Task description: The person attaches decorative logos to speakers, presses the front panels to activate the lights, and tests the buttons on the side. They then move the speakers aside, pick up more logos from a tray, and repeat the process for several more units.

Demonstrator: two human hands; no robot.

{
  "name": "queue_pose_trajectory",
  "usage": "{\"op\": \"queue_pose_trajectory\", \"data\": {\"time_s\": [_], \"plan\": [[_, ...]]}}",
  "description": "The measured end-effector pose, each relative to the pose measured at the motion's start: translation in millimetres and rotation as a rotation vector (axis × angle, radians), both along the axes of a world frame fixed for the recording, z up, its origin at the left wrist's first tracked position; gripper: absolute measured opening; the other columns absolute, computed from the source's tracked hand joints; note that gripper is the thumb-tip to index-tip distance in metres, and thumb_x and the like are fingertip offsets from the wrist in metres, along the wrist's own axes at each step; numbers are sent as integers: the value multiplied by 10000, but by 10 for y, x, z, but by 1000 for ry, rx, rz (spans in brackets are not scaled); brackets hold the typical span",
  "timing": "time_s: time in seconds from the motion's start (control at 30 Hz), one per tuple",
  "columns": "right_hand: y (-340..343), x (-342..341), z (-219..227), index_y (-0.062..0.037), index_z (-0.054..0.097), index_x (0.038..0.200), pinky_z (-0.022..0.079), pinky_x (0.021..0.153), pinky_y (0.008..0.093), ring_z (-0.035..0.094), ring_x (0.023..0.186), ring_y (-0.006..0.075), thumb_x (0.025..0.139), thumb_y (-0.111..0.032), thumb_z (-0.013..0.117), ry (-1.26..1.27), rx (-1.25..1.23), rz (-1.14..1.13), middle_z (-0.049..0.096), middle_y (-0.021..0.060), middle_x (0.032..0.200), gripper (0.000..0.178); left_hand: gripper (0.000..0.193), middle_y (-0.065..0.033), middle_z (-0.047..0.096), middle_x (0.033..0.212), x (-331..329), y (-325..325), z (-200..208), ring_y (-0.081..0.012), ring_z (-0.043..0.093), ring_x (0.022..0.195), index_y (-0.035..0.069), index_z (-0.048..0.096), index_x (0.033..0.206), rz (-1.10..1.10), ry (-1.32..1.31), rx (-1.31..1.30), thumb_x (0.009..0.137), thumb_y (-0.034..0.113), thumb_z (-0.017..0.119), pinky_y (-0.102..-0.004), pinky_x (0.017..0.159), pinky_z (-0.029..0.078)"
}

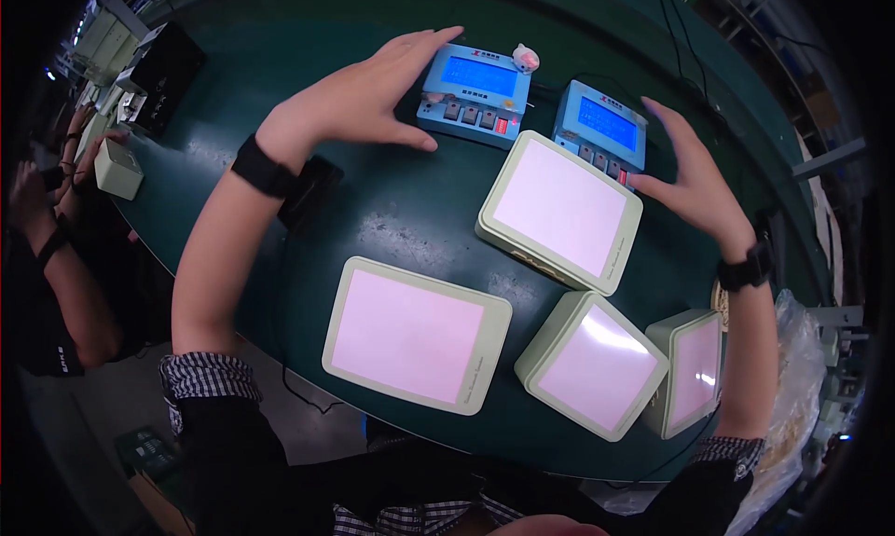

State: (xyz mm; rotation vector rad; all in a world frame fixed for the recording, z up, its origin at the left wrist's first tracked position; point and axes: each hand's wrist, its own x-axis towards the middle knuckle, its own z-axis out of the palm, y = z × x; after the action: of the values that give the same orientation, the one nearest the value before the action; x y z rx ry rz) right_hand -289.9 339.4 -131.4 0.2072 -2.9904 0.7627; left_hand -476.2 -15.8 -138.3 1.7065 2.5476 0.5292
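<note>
Two blue box-shaped testers with lit screens stand at the far side of the table. My left hand (373,93) is open beside the left tester (477,90), fingers along its left side and thumb apart. A small pink-and-white figurine (525,59) sits on that tester's corner. By the right tester (601,126) my right hand (695,177) is open, its thumb tip close to the red button; contact is unclear. Just in front of the testers a pale green box with a pinkish-white panel (561,210) lies tilted, overlapping the right tester's lower edge. Neither hand holds anything.
Nearer me lie more such boxes: one at the left (417,336), one in the middle (593,364), one at the right (685,373). A black device (163,79) stands far left, near a co-worker's hands (79,158). Clear plastic wrap (788,396) hangs at the right edge.
</note>
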Motion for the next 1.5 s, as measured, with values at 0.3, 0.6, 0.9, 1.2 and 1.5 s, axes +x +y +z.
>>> {"op": "queue_pose_trajectory", "data": {"time_s": [0.3, 0.6, 0.9, 1.2, 1.5], "plan": [[-545, 1629, 934, -51, 368, 1480, 243, 1171, 460, 287, 1438, 398, 836, -324, 711, -236, 154, -42, 329, 209, 1533, 779, 857, -178, 297, 1566, 698, -893, 318, -328, 315, 1437, 89, 282, 1528, 177, -354, -204, 847, 355, 729, -380, 1132, 340], [-980, 2629, 201, -140, 375, 1502, 162, 1152, 608, 167, 1480, 404, 910, -536, 550, -76, 387, -351, 260, 186, 1583, 733, 904, -222, 269, 1560, 2843, -623, 558, -482, 222, 1433, 80, 376, 1487, 279, 2, -223, 807, 611, 643, -746, 1036, 208], [-1200, 2826, -92, -111, 357, 1508, 150, 1166, 577, 160, 1487, 388, 943, -461, 544, -3, 362, -579, 252, 127, 1604, 690, 747, -167, 460, 1474, 2920, -606, -34, -449, 350, 1393, 88, 553, 1336, 273, 250, 106, 718, 482, 696, -682, 1098, 206], [-1153, 3427, -202, -50, 395, 1464, 253, 1153, 476, 304, 1406, 410, 745, -292, 800, 256, 213, -894, 322, 230, 1527, 860, 648, -37, 529, 1416, 2525, -936, 142, -312, 401, 1391, 135, 579, 1227, 27, -50, 146, 668, 443, 689, -619, 1156, 156], [-1199, 3326, -182, -73, 483, 1393, 338, 1087, 484, 396, 1327, 393, 687, -224, 837, 477, 273, -852, 432, 199, 1393, 804, 632, -47, 544, 1403, 2617, -854, 106, -316, 410, 1385, 146, 564, 1240, 71, 3, 177, 703, 456, 687, -588, 1146, 195]]}}
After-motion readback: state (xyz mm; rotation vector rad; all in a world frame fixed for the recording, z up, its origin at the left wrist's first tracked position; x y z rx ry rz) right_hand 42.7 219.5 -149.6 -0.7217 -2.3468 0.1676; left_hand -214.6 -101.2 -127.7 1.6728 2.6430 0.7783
